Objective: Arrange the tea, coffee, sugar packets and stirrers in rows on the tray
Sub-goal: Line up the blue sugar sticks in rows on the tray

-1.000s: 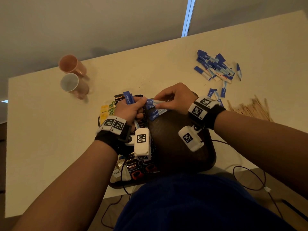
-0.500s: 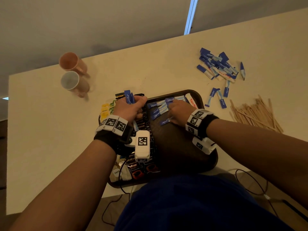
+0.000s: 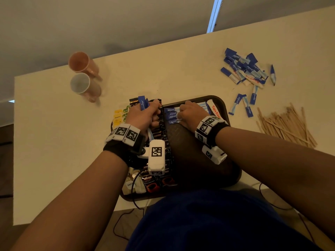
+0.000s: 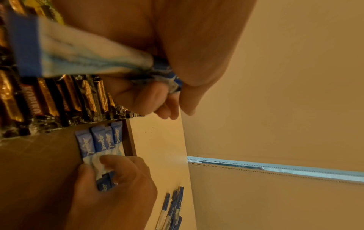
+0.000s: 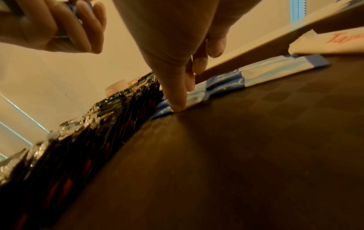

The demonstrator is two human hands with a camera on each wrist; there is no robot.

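Observation:
A dark brown tray [image 3: 220, 105] lies in front of me. My left hand [image 3: 152, 110] grips a bunch of blue and white sugar packets [image 3: 142, 104], also seen as sugar packets [image 4: 88, 57] in the left wrist view, above the row of dark coffee sachets [image 3: 161, 134]. My right hand [image 3: 181, 114] rests on the row of sugar packets [image 3: 171, 115] at the tray's far end. Its fingertip [image 5: 177, 107] presses the nearest packet's edge onto the tray floor [image 5: 246, 155]. Yellow tea bags [image 3: 117, 115] lie at the tray's left edge.
A loose pile of sugar packets [image 3: 244, 69] lies on the table at the far right, with wooden stirrers [image 3: 286, 124] nearer right. Two pink mugs [image 3: 82, 73] stand far left. A white sachet with red print [image 3: 214, 110] sits at the tray's far right corner.
My right hand drew a packet from the bunch in my left hand, laid it on the tray and slid it up against the row. My left hand stayed put.

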